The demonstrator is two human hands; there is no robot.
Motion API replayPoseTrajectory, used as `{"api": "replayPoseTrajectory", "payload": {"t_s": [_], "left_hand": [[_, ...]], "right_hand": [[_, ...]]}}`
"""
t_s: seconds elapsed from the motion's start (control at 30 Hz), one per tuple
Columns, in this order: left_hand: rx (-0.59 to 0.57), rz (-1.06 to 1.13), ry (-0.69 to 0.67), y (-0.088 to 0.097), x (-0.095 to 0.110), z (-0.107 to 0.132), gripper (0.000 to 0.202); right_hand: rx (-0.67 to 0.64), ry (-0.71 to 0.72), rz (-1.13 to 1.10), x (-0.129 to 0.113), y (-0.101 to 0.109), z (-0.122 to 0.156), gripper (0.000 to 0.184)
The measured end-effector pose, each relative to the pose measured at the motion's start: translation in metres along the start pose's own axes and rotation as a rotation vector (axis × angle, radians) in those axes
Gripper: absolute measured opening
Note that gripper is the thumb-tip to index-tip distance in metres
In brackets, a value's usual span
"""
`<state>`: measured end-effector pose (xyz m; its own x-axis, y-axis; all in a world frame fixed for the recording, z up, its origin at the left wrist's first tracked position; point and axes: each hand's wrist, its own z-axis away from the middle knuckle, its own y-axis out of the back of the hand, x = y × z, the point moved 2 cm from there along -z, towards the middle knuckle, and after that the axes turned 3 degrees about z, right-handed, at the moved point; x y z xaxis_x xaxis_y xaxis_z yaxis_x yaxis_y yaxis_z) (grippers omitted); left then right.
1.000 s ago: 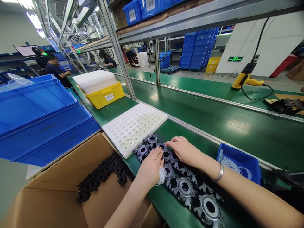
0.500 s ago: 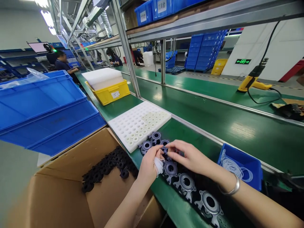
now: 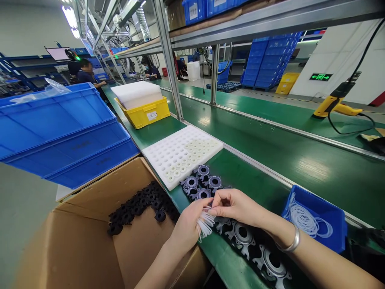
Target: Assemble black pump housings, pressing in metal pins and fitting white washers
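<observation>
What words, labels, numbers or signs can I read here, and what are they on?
Green sign on the white wall: no words, only a running figure and arrows pointing both ways.
Labels on the blue bins up on the shelf: too blurred to read.
Sticker on the yellow box: too small to read.
Dark marks on the stacked blue crates: too faint to read.
No legible words or numbers.

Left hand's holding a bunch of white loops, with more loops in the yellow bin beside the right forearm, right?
The colour is wrong: the head view shows a blue bin with loops beside the right forearm. The left hand does hold a bunch.
</observation>
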<state>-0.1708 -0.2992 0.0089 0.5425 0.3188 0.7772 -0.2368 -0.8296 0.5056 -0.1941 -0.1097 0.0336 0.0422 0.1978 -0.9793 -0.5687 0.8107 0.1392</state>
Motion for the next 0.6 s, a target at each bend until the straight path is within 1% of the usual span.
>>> {"api": "replayPoseTrajectory", "payload": {"t_s": [0.1, 0.17, 0.2, 0.23, 0.27, 0.3, 0.33, 0.37, 0.4, 0.43, 0.5, 0.6], "left_hand": [[-0.023, 0.115, -0.014, 0.002, -0.001, 0.013, 0.040], [0.010, 0.328, 0.032, 0.003, -0.004, 0.021, 0.041], [0.058, 0.467, 0.079, 0.005, -0.008, 0.025, 0.039], [0.130, 0.603, 0.142, 0.007, -0.013, 0.028, 0.037], [0.228, 0.709, 0.213, 0.011, -0.020, 0.031, 0.035], [0.341, 0.769, 0.283, 0.015, -0.027, 0.033, 0.033], [0.448, 0.777, 0.347, 0.019, -0.034, 0.035, 0.032], [0.529, 0.737, 0.394, 0.024, -0.041, 0.036, 0.031], [0.575, 0.667, 0.418, 0.029, -0.047, 0.036, 0.032], [0.591, 0.575, 0.411, 0.034, -0.051, 0.035, 0.033], [0.541, 0.327, 0.319, 0.041, -0.057, 0.030, 0.035], [0.394, -0.091, 0.101, 0.044, -0.060, 0.020, 0.034]], "right_hand": [[-0.056, -0.027, 0.067, 0.005, 0.003, -0.004, 0.040], [-0.089, -0.029, 0.107, 0.006, 0.005, -0.010, 0.041], [-0.072, -0.024, 0.120, 0.005, 0.006, -0.015, 0.041], [-0.025, -0.015, 0.147, 0.004, 0.007, -0.021, 0.040], [0.050, -0.001, 0.209, 0.002, 0.010, -0.029, 0.038], [0.143, 0.020, 0.301, 0.000, 0.012, -0.037, 0.036], [0.235, 0.046, 0.407, -0.002, 0.014, -0.046, 0.033], [0.304, 0.073, 0.511, -0.003, 0.016, -0.055, 0.030], [0.349, 0.100, 0.598, -0.003, 0.016, -0.065, 0.027], [0.372, 0.122, 0.659, -0.002, 0.016, -0.075, 0.025], [0.387, 0.143, 0.719, 0.002, 0.014, -0.093, 0.021], [0.412, 0.141, 0.814, 0.009, 0.009, -0.113, 0.018]]}}
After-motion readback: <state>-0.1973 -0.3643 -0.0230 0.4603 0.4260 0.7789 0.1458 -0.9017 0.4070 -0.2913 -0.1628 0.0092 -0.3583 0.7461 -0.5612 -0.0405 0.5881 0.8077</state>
